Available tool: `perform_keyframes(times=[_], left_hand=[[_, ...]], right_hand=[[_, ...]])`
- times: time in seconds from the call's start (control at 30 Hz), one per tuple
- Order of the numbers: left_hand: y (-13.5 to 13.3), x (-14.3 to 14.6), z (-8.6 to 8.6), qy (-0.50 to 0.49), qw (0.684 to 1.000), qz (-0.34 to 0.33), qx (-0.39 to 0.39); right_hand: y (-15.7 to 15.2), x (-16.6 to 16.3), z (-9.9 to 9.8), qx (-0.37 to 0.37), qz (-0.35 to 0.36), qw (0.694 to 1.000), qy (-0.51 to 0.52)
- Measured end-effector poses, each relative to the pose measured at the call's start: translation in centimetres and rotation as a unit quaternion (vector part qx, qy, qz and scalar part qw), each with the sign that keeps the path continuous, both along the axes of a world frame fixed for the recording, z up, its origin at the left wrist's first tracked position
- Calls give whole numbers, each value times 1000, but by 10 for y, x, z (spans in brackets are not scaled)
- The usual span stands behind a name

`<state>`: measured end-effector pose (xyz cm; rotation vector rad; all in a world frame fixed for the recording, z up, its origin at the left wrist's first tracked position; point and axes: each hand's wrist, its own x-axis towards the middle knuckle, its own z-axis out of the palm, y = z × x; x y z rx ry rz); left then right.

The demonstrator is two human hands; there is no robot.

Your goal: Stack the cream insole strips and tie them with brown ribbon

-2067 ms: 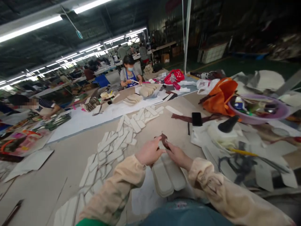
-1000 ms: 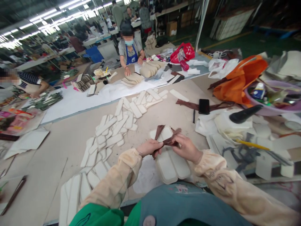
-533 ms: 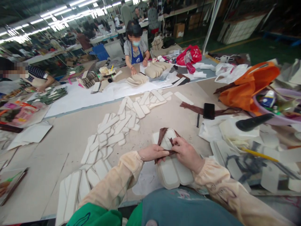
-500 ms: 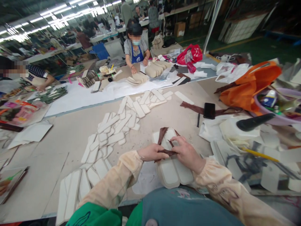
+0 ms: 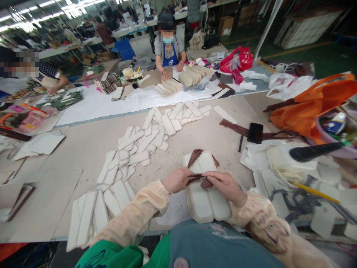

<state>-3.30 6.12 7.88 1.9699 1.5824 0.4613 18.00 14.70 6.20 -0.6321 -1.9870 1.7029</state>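
Note:
Two stacks of white rounded panels [image 5: 201, 204] lie side by side on the table in front of me. A brown fabric strip [image 5: 194, 158] runs across them, and its ends come together over the middle. My left hand [image 5: 178, 180] pinches the strip from the left. My right hand [image 5: 226, 185], closed on the strip's other end, meets it over the panels, with a short brown tail hanging under the fingers. Whether the strip is knotted between the fingertips I cannot make out.
Many loose white panels [image 5: 139, 143] are scattered left of my hands. To the right lie a phone [image 5: 255, 133], more brown strips [image 5: 234, 127], a black pen-like tool [image 5: 240, 143] and an orange bag [image 5: 320, 100]. A co-worker [image 5: 169, 48] handles beige panels across the table.
My right hand has turned and its raised fingers have closed on the strip. Both hands now draw the strip into a tight line over the panels. The camera view has shifted slightly.

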Motion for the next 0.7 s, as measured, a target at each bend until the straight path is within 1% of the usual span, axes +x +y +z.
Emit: perform_keyframes(times=[0.07,0.13,0.23,0.3,0.33,0.37,0.43,0.5,0.53,0.6,0.7], left_hand=[[-5,-7,-6,25,999,30,18],[-11,-13,-11,32,998,44,15],[-15,-16,-12,21,999,31,-6],[-15,-15,-11,23,999,12,-25],[-15,-14,-10,26,999,6,-34],[-14,-13,-8,28,999,2,-43],[-13,-12,-6,29,998,1,-49],[-13,-13,-5,29,999,5,-43],[-13,-14,-5,28,999,6,-40],[-15,-17,-6,18,999,13,-27],[-18,-22,-11,-13,1000,16,-9]], right_hand=[[1,4,0,10,23,1000,-9],[2,9,2,13,43,999,-9],[4,14,7,24,111,993,3],[6,15,10,66,150,986,5],[7,15,11,106,154,982,-1],[8,14,10,157,144,977,-14],[10,13,7,264,99,959,-39],[10,12,2,335,50,940,-43],[10,12,0,355,33,934,-41],[9,12,-1,367,23,929,-41],[6,12,1,348,42,935,-55]])
